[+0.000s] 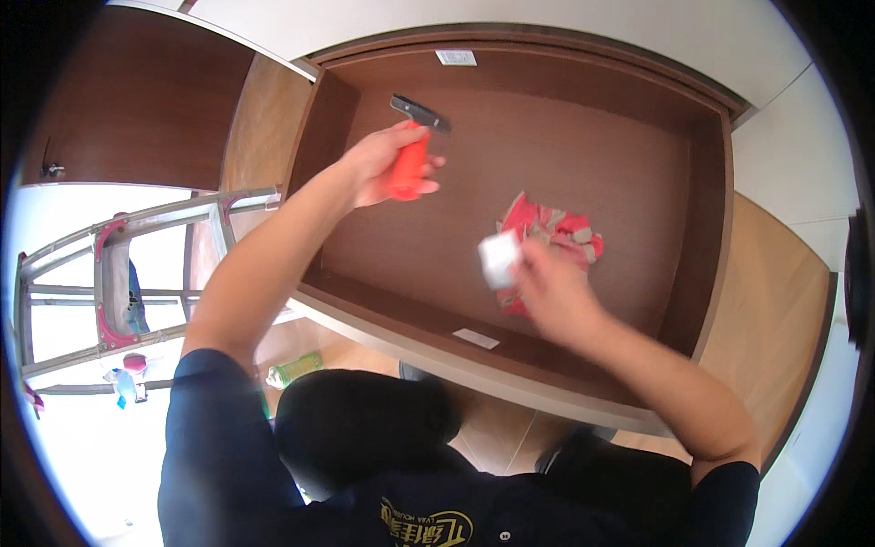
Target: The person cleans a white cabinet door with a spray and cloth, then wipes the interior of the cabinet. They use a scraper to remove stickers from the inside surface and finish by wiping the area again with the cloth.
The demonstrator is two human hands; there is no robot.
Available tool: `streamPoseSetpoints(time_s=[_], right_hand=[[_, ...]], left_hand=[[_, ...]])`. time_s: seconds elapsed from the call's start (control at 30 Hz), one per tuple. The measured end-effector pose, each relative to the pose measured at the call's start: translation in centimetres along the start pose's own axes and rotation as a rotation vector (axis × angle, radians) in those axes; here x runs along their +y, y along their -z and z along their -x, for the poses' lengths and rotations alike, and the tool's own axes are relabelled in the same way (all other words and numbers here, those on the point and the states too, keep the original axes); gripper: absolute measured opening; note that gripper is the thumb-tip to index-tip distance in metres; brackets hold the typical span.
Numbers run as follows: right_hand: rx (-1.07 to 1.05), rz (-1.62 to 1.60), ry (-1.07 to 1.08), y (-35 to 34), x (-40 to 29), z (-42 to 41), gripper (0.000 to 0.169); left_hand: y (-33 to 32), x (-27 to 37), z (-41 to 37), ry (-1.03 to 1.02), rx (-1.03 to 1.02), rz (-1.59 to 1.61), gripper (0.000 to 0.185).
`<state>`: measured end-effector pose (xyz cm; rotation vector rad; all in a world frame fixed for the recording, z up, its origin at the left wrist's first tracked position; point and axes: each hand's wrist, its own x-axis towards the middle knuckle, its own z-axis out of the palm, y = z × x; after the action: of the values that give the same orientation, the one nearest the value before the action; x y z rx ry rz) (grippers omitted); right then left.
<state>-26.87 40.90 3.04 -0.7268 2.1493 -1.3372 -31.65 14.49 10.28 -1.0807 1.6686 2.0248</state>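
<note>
My left hand (393,164) grips the red handle of a scraper (410,161), its dark wide blade pointing away from me over the back left of a brown wooden drawer (437,225). A small white block, perhaps a sponge (499,260), is held in the fingertips of my right hand (557,284), which is blurred. Beneath and beyond that hand, a crumpled red and beige cloth or glove (547,222) lies on the drawer's bottom. The drawer is pulled out in front of me.
A white label (456,58) is on the drawer's back wall, another (476,338) on its front wall. At left stands a metal ladder (102,287) with pink brackets. A green spray can (294,371) lies near my knee. White cabinet fronts (533,17) border the far side.
</note>
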Motion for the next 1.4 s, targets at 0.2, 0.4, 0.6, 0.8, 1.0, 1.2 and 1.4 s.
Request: streamPoseSetpoints(time_s=[0.2,0.4,0.6,0.8,1.0,1.2,1.4], right_hand=[[-0.199,-0.018,0.042,-5.7,-2.0,4.5,0.016],[-0.194,-0.009,0.012,-6.2,-1.7,4.5,0.014],[-0.204,0.057,0.068,-6.0,-2.0,4.5,0.017],[-0.219,0.088,0.118,-6.2,-2.2,4.5,0.017],[-0.216,0.035,0.107,-6.3,-2.5,4.5,0.017],[-0.251,0.055,0.062,-5.9,-1.7,4.3,0.018],[-0.212,0.043,0.117,-6.4,-1.3,4.5,0.018]], left_hand=[[-6.8,-0.3,-10.1,-0.167,0.057,0.078,0.015],[-15.4,-0.2,-13.9,-0.286,0.559,-0.24,0.032],[-16.9,2.9,-12.1,-0.145,0.569,0.06,0.033],[-17.3,0.3,-16.5,-0.324,0.782,0.019,0.029],[-14.3,-1.3,-17.8,-0.53,0.797,-0.093,0.022],[-14.4,1.5,-13.9,-0.35,0.463,0.578,0.057],[-15.5,1.6,-15.4,-0.381,0.472,0.74,0.079]])
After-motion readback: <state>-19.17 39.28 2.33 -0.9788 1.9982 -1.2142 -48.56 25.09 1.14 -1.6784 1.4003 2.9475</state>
